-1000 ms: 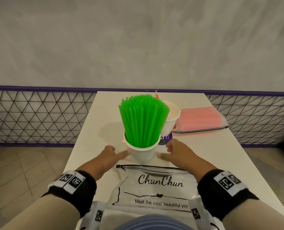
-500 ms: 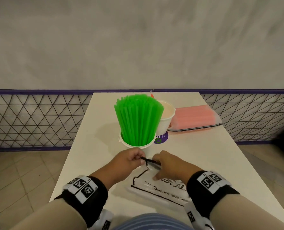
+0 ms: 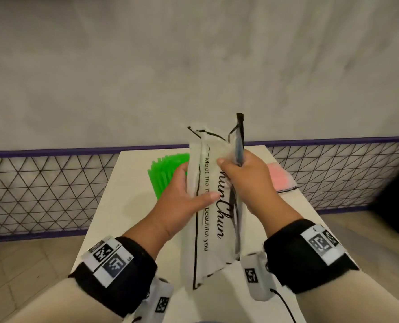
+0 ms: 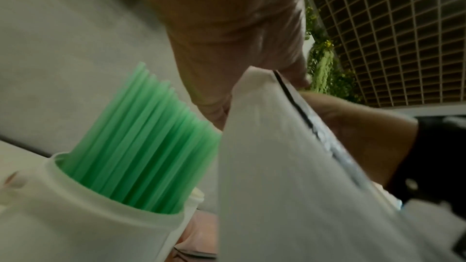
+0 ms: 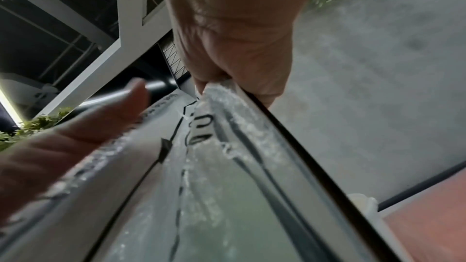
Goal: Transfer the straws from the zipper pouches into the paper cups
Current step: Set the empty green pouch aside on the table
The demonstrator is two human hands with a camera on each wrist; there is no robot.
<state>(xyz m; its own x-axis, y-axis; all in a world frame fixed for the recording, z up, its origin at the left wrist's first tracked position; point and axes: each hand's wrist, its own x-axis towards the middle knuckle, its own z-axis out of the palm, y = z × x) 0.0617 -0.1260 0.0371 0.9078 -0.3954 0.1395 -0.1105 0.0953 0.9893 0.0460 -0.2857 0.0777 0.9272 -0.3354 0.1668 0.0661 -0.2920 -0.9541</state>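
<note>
An empty frosted zipper pouch (image 3: 213, 217) with black lettering stands upright in the air above the table, folded lengthwise. My left hand (image 3: 189, 190) grips its left side, thumb on the front and fingers behind. My right hand (image 3: 233, 166) grips the black zipper edge (image 3: 240, 141) near the top. Behind my left hand, green straws (image 3: 164, 174) stand in a white paper cup (image 4: 88, 216). A second pouch of pink straws (image 3: 280, 180) lies flat at the back right. The other paper cup is hidden in the head view; its rim (image 5: 363, 202) shows in the right wrist view.
The white table (image 3: 114, 217) is narrow and runs away from me to a purple-trimmed wire mesh fence (image 3: 42, 190) and a grey wall. Tiled floor drops off on both sides. The cup of green straws (image 4: 141, 156) stands close to the left of the held pouch (image 4: 277, 186).
The pouch lay flat on the table a second ago. Both hands took hold of its zipper end and lifted it upright, folding it lengthwise. The head view has tilted up.
</note>
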